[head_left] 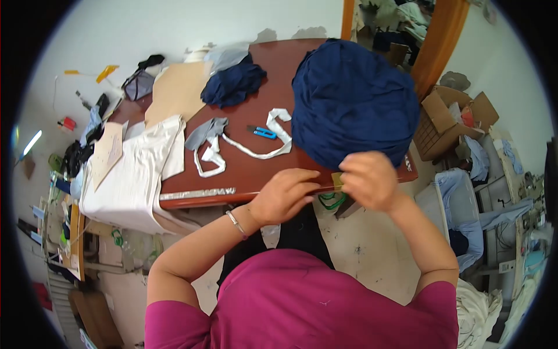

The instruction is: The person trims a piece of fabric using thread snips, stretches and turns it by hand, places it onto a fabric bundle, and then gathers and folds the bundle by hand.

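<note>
My left hand (286,196) is at the table's front edge, palm down, fingers loosely bent and a little apart, with nothing visible in them. Just to the right, my right hand (370,181) is raised in front of the navy fabric pile (354,104), fingers curled and slightly blurred. A small yellowish piece (336,180) shows by its fingertips; whether they grip it is unclear. Behind my hands, a white fabric strip (256,155) winds across the table beside blue thread snips (264,132) and a grey cloth scrap (206,133).
White fabric (125,174) drapes over the left end of the red-brown table (279,75). Tan paper pattern pieces (177,90) and a smaller navy cloth (233,83) lie behind. On the right are an open cardboard box (439,119) and a bin holding light-blue cloth (459,203).
</note>
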Demonstrator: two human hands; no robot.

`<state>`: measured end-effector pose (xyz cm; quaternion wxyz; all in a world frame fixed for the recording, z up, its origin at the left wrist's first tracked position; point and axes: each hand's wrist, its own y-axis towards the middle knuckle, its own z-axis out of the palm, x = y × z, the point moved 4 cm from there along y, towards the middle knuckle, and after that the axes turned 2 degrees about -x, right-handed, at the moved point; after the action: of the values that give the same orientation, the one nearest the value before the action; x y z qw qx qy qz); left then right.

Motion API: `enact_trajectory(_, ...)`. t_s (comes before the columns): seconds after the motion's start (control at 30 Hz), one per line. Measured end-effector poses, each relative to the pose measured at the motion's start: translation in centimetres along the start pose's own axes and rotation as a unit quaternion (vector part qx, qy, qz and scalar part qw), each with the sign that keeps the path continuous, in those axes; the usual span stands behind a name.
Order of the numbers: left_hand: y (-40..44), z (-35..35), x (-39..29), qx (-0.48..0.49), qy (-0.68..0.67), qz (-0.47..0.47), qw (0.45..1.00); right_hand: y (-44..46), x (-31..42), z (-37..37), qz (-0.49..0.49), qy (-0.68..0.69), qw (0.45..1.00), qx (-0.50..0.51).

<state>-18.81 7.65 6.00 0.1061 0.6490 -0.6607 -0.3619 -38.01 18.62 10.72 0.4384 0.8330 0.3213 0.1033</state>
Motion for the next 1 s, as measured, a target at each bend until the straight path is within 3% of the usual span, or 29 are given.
enact_trajectory(0.13,-4.4,-2.4,3.7,-0.034,0.08,-0.103,0.991,-1.9,1.9,6.9,0.117,0.141,0.98,0.083)
enact_trajectory(0.23,-6.8,-4.3,6.9,-0.066,0.104,-0.173,0.977,-1.5,1.2,10.8,0.225,0.145,0.96,0.079)
enact_trajectory(0.33,-8.5,-6.1,9.0,-0.056,0.123,-0.2,0.971,-0.3,0.3,13.9,0.275,0.142,0.948,0.079)
enact_trajectory(0.67,-10.1,-8.6,11.9,0.095,0.159,-0.191,0.964,0.2,-1.4,17.2,0.246,0.102,0.953,0.142)
enact_trajectory(1.0,-11.1,-11.7,14.9,0.16,0.0,-0.156,0.975,1.6,-2.3,18.5,0.265,0.127,0.899,0.324)
